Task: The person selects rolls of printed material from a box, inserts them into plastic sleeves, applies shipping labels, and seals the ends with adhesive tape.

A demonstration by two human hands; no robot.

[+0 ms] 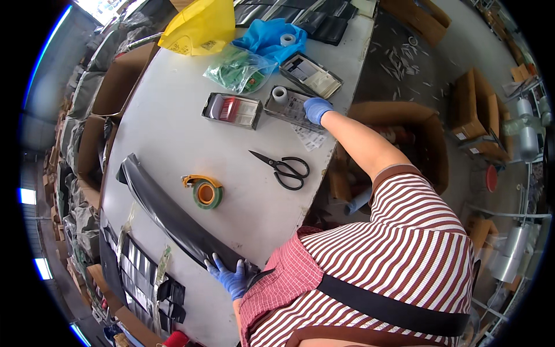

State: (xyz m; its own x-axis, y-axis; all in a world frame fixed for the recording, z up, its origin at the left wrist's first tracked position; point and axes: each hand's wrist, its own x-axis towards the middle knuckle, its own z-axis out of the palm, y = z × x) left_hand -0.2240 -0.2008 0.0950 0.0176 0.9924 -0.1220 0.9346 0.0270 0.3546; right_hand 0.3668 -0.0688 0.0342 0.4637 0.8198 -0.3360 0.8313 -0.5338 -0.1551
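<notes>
My left hand [233,281], in a blue glove, lies with its fingers spread on the near end of a long, curved black plastic strip [167,207]. The strip stretches away to the far left across the table. My right hand [317,110], also gloved in blue, is at the right end of a small open box [283,114] that holds a white roll [280,95] and labels. Its fingers are curled together, and what they hold, if anything, is hidden. Printed label sheets [309,137] lie just below that hand. Black-handled scissors [283,168] rest nearer to me.
An orange tape dispenser [204,192] with green tape sits mid-table. Beyond it are a box of red and white pieces [232,110], another label box [311,75], a clear bag [240,70], blue plastic [269,39] and a yellow bag [199,28]. A cardboard box [430,121] stands off the right edge.
</notes>
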